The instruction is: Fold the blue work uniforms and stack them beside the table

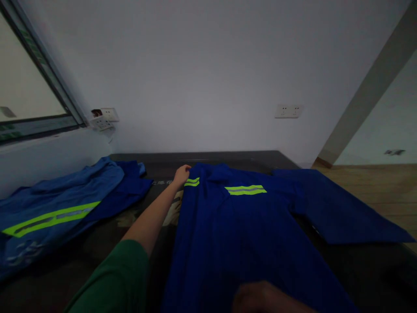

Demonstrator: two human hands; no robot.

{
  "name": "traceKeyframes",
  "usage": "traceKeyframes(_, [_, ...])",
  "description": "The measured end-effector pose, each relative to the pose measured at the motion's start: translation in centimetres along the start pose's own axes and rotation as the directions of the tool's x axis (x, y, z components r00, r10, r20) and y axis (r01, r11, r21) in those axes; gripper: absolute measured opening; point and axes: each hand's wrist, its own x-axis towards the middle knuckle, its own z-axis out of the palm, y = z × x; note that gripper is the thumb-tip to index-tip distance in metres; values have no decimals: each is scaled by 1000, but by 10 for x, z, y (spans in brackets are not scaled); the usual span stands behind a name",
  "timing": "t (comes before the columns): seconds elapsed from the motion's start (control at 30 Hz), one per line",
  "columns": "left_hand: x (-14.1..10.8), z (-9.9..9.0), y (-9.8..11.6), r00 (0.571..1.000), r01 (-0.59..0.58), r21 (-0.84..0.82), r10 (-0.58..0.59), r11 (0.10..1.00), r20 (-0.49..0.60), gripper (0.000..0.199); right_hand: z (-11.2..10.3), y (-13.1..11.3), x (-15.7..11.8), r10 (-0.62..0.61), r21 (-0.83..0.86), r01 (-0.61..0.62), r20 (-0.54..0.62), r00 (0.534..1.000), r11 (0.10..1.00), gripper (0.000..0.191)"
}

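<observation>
A dark blue work shirt (247, 230) lies spread out in front of me, with yellow-green reflective strips across its chest and its left edge. At the far left corner of the shirt, my left hand (182, 174) is closed, its fingers gripping the fabric by the shoulder. Low in the view, my right hand (260, 296) is over the lower part of the shirt. It is dark and smeared, so its fingers and anything in them do not show.
On the left lies a rumpled lighter blue garment (65, 191) with a reflective band. A flat dark blue cloth piece (345, 208) reaches over the right side of the dark table (195, 157). A wall with sockets (288, 111) stands behind; a window frame (42, 124) is at left.
</observation>
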Motion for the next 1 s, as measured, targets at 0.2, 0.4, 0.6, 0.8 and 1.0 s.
traceKeyframes(0.2, [43, 29, -24, 977, -178, 155, 155, 972, 147, 37, -132, 27, 101, 94, -71, -153, -518, 850, 986, 28])
traceKeyframes(0.4, [72, 41, -41, 921, -333, 199, 272, 922, 280, 18, -181, 88, 177, 218, -56, -371, -724, 654, 927, 26])
traceKeyframes(0.6, [82, 44, -57, 921, -310, 187, 245, 932, 302, 21, -177, 101, 191, 217, 140, -167, -699, 681, 976, 29])
traceKeyframes(0.8, [82, 37, -53, 963, -235, 334, 171, 913, 210, 23, -170, 86, 170, 181, 300, 23, -633, 752, 954, 20])
traceKeyframes(1.0, [77, 37, -55, 880, -470, 530, 330, 706, 342, 23, -159, 78, 156, 188, 85, -172, -607, 772, 981, 29])
